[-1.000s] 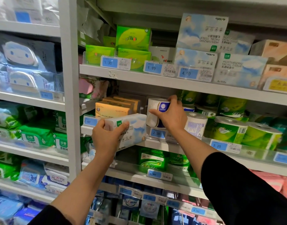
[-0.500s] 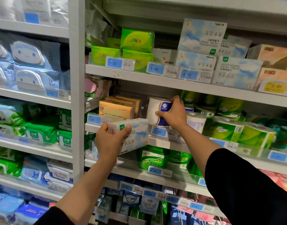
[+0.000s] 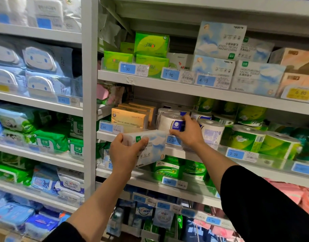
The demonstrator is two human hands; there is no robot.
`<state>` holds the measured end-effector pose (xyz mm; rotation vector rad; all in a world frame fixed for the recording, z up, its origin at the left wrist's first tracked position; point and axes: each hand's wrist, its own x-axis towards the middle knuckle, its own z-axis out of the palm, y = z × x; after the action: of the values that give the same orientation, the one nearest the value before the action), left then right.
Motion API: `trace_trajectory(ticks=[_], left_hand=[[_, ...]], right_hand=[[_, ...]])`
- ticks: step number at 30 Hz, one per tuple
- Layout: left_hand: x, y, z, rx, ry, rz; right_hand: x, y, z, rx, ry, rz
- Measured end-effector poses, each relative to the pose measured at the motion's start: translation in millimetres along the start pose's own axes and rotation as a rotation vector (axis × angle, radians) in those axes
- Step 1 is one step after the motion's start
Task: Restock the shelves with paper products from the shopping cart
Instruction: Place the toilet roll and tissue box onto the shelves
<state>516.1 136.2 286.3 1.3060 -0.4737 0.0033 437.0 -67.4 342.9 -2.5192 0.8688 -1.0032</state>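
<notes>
My left hand [image 3: 123, 152] grips a white and blue pack of moisturizing facial tissue [image 3: 150, 147] by its left end, holding it tilted in front of the middle shelf [image 3: 199, 151]. My right hand [image 3: 188, 131] grips a white toilet paper roll with a blue label [image 3: 169, 122] that stands at the shelf's front edge. Matching blue and white tissue packs [image 3: 220, 41] are stacked on the upper shelf [image 3: 167, 84]. The shopping cart is out of view.
Orange tissue packs [image 3: 129, 117] stand left of the roll; white and green rolls [image 3: 244, 138] lie to its right. Green tissue packs [image 3: 150, 44] sit on the upper shelf. A white upright post [image 3: 89, 102] divides off the left bay of wet wipes [image 3: 50, 140]. Price tags line the shelf edges.
My right hand has slid from the top of the roll to its front right side. My left hand still holds the tissue pack in about the same place.
</notes>
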Motion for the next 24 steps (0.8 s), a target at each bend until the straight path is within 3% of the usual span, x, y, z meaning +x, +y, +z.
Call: trace_trajectory(ticks=[5, 8, 14, 19, 24], left_hand=[[-8.8, -0.3, 12.1, -0.013, -0.035, -0.032], [-17.1, 1.9, 26.3, -0.047, -0.074, -0.05], [-32.6, 1.0, 68.0, -0.073, -0.186, -0.109], [-42.1, -0.5, 96.2, -0.118, -0.274, -0.184], [-43.7, -2.8, 109.7, -0.164, -0.288, -0.265]], right_hand=[[-18.9, 18.7, -22.3, -0.059, 0.273, -0.054], [-27.1, 49.5, -42.0, -0.156, 0.398, 0.036], [-32.0, 93.0, -63.6, -0.102, 0.177, 0.003], [-32.8, 101.4, -70.1, -0.048, 0.092, -0.059], [-28.8, 89.6, -72.3, 0.033, -0.121, -0.115]])
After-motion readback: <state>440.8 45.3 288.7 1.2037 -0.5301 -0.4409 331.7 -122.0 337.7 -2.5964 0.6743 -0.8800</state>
